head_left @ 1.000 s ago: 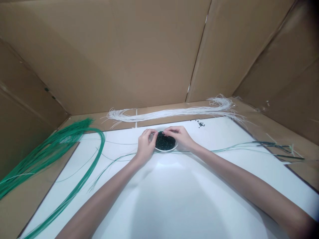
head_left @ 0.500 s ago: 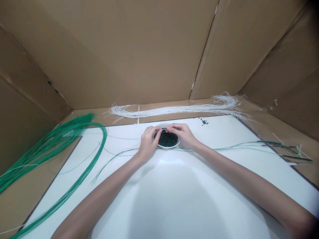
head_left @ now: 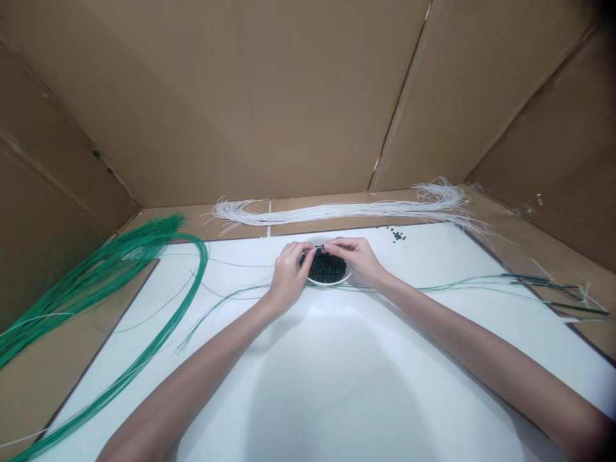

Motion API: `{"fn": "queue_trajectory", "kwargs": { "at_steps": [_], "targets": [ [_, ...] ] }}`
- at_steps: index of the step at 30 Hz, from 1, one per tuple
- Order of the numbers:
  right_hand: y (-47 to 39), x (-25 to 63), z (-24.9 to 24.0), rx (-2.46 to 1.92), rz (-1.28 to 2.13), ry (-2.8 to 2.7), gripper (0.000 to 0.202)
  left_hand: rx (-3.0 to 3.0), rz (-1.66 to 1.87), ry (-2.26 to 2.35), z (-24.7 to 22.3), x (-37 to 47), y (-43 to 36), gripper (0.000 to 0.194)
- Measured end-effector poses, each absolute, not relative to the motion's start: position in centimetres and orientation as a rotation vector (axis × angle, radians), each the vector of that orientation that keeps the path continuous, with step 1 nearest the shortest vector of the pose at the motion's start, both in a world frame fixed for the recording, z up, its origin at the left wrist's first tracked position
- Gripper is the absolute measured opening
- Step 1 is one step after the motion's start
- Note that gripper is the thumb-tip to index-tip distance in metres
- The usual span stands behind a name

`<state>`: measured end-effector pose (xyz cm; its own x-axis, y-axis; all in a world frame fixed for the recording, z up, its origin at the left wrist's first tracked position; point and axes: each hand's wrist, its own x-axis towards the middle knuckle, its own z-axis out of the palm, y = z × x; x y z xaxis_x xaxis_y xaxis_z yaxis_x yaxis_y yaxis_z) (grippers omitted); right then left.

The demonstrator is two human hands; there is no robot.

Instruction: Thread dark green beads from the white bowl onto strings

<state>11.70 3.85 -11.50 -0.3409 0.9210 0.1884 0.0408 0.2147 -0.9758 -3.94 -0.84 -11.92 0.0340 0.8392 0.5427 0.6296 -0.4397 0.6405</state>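
Note:
A white bowl (head_left: 329, 282) full of small dark green beads (head_left: 328, 266) stands on the white board. My left hand (head_left: 290, 269) is at the bowl's left side, its thumb and forefinger pinched on a thin strand whose pale tip (head_left: 317, 248) shows above the beads. From the right, my right hand (head_left: 357, 256) reaches over the rim with its fingertips pinched close to that tip. Whatever is between the right fingertips is too small to make out. The two sets of fingertips nearly meet.
Green strands (head_left: 158, 333) lie in a thick bundle at the left. A long bundle of white strands (head_left: 337, 210) runs along the back. Loose beads (head_left: 397, 235) are scattered behind the bowl. Beaded strands (head_left: 568, 289) lie at the right. Cardboard walls (head_left: 250, 96) surround the white board (head_left: 332, 372).
The view has shifted slightly. Both hands stay over the bowl, their fingertips still pinched together, with only small finger movement.

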Motion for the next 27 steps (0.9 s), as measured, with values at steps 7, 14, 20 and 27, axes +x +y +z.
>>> {"fn": "queue_trajectory", "kwargs": {
  "at_steps": [7, 14, 20, 27],
  "targets": [
    [3.76, 11.71, -11.38, -0.919, 1.257, -1.592, 0.021, 2.073, 1.367, 1.512, -12.03, -4.02, -0.76, 0.015],
    [3.85, 11.73, -11.4, -0.939, 1.253, -1.584, 0.021, 2.08, 1.368, 1.502, -12.02, -4.1, -0.81, 0.015],
    [3.76, 11.6, -11.11, -0.945, 1.266, -1.57, 0.02, 2.117, 1.402, 1.47, -12.14, -4.04, -0.74, 0.014],
    [3.85, 11.68, -11.55, -0.919, 1.275, -1.568, 0.019, 2.164, 1.45, 1.462, -12.32, -3.92, -0.81, 0.013]
  ]
}}
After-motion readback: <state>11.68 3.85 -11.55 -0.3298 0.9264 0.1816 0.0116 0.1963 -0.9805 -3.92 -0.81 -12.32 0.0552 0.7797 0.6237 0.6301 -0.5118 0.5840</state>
